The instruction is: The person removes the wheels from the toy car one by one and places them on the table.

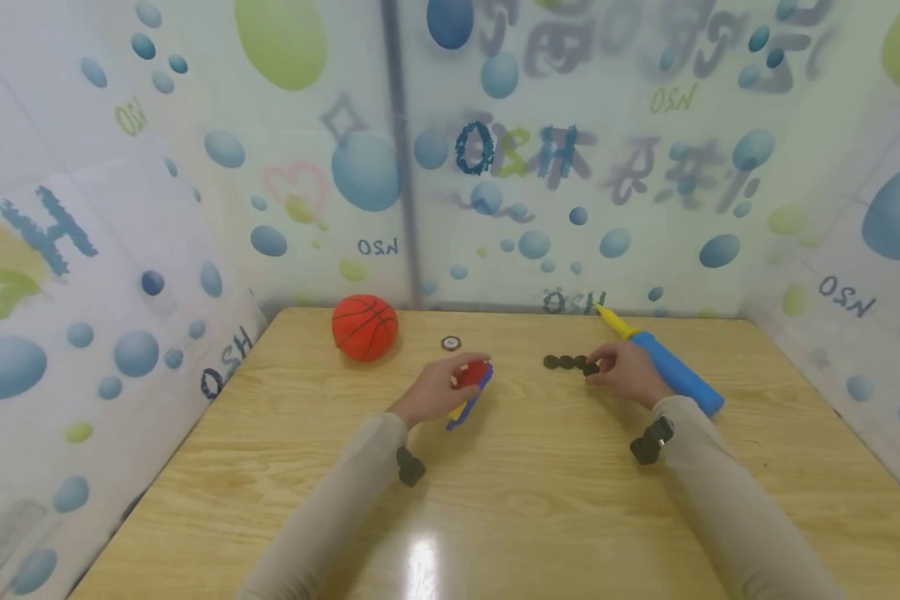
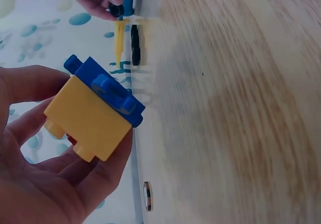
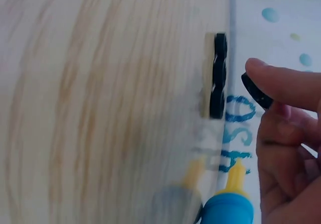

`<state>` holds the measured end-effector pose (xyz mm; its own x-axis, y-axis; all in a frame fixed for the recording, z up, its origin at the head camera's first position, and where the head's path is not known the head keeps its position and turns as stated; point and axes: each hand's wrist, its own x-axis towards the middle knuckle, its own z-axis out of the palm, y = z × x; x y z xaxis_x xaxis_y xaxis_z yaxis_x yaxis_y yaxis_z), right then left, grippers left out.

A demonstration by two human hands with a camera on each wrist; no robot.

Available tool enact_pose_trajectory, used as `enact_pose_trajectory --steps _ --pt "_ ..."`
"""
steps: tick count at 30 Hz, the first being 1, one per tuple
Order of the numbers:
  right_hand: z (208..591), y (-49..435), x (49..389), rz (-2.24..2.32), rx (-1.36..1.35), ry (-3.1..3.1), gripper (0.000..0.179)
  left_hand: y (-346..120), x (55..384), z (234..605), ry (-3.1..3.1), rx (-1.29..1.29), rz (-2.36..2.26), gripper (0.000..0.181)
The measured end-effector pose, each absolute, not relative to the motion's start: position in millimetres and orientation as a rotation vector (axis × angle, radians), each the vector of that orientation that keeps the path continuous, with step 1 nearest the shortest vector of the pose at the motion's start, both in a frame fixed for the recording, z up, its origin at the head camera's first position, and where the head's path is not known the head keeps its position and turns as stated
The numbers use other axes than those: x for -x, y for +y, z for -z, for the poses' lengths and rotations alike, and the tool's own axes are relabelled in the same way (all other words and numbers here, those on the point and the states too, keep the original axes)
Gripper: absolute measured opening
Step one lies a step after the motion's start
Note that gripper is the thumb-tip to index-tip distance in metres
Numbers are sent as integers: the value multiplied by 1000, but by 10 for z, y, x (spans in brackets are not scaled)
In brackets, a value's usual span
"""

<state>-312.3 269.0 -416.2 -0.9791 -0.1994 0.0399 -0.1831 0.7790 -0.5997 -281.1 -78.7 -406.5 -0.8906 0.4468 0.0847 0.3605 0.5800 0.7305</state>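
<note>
My left hand grips toy building blocks joined together, raised over the table. The left wrist view shows a yellow block with a blue piece along one side; some red shows behind. The fingers wrap around the yellow block and hide part of it. Between thumb and fingertips, my right hand pinches a small black disc, held up at a tilt. Close beside that hand, a short row of black discs lies on the wooden table, side by side.
A blue hand pump with a yellow nozzle lies just beyond the right hand. An orange-red toy basketball sits at the back left, with a round chip to its right. Patterned white curtains enclose the table's back and sides.
</note>
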Motion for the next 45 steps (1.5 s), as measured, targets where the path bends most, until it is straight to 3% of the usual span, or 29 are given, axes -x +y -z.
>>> enact_pose_trajectory --steps 14,27,40,45 --pt "4223 2813 3246 915 163 2934 35 -720 2748 4039 2666 -796 -1155 56" --pt "4260 2784 3384 892 18 2928 40 -710 2700 4022 2608 -652 -1258 53" --pt "4250 2772 3376 947 36 2901 47 -696 2730 4076 2630 -683 -1225 49" --pt "4058 2663 3279 909 91 2927 49 -688 2723 4076 2644 -728 -1210 50"
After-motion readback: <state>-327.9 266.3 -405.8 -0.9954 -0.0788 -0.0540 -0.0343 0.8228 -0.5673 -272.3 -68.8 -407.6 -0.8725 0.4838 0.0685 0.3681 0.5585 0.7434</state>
